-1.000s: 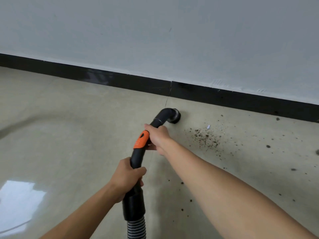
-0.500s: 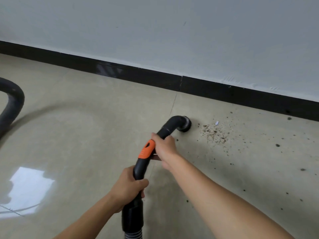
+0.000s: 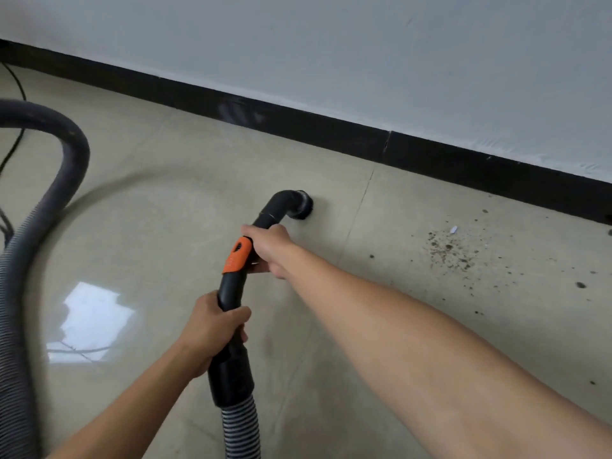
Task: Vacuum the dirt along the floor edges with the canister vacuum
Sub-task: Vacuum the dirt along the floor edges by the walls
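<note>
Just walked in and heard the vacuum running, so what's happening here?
A person is vacuuming along the baseboard. The left hand and right hand both hold the wand, and its nozzle sits on the floor. A patch of dirt to the nozzle's right is not yet picked up.

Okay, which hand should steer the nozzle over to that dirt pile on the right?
Right. The right hand grips the wand nearest the nozzle, on the side of the dirt pile. The left hand holds lower, near the hose, better placed to steady it.
</note>
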`<action>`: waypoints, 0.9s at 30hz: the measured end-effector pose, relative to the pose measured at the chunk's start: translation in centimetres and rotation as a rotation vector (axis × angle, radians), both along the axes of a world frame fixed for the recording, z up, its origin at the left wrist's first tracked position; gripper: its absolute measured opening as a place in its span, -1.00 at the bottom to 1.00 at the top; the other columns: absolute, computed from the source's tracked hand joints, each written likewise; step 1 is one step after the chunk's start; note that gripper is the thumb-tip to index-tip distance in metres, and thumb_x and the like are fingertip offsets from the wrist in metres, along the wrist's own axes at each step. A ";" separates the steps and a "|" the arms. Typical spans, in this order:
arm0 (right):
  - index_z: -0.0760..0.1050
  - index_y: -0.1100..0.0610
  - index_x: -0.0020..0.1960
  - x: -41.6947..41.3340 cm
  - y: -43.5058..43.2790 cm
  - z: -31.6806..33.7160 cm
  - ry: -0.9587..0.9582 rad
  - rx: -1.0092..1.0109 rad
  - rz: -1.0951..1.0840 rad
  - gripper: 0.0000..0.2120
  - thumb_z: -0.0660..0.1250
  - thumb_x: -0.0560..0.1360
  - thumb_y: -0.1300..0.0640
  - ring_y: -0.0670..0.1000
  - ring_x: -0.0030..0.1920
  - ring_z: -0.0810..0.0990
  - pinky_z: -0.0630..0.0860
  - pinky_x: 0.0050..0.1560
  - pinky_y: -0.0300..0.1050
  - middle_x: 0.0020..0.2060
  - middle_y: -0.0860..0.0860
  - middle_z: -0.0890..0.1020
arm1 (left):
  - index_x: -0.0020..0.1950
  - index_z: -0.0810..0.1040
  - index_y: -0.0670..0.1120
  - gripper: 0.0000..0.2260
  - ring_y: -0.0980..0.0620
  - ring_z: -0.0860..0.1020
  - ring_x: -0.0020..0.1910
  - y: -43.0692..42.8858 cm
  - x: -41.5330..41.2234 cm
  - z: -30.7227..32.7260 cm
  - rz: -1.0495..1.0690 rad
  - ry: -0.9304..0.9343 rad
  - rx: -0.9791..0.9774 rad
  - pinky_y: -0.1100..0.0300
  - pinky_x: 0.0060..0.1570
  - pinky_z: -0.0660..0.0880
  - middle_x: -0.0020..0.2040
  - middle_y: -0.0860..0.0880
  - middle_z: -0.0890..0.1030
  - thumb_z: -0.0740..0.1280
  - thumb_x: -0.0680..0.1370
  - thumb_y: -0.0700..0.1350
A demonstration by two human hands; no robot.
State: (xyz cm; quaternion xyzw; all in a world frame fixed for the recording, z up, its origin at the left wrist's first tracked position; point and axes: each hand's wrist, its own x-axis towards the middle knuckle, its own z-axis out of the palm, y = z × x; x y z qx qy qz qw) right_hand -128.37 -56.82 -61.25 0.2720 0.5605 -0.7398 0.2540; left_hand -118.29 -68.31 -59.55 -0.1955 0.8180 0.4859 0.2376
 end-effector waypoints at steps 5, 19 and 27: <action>0.38 0.17 0.19 3.6 -5.7 -2.3 -0.037 0.056 -0.024 -0.41 0.36 0.28 -0.13 0.17 -0.04 0.66 0.66 -0.14 0.16 0.06 0.15 0.63 | -0.07 0.42 -0.31 -0.89 -0.06 0.51 -0.51 -4.3 3.7 0.5 -0.005 -0.049 -0.037 0.13 -0.45 0.50 -0.42 -0.22 0.53 0.31 0.44 -0.39; 0.40 0.18 0.13 9.2 5.4 -4.9 -0.031 0.196 -0.482 -0.42 0.33 0.27 -0.17 0.11 -0.13 0.66 0.65 -0.08 0.21 -0.12 0.08 0.64 | -0.13 0.40 -0.20 -0.85 -0.08 0.54 -0.48 2.8 3.1 -2.0 -0.465 -0.030 -0.039 0.07 -0.42 0.51 -0.44 -0.14 0.51 0.34 0.40 -0.36; 0.42 0.24 0.16 12.3 -1.5 -2.8 -0.160 -0.051 -0.426 -0.64 0.35 0.41 0.14 0.09 -0.16 0.62 0.68 -0.21 0.05 -0.09 0.14 0.62 | -0.16 0.45 -0.17 -0.82 -0.08 0.58 -0.48 -5.2 5.1 -0.3 -0.516 -0.055 -0.188 0.06 -0.39 0.53 -0.47 -0.11 0.57 0.37 0.37 -0.39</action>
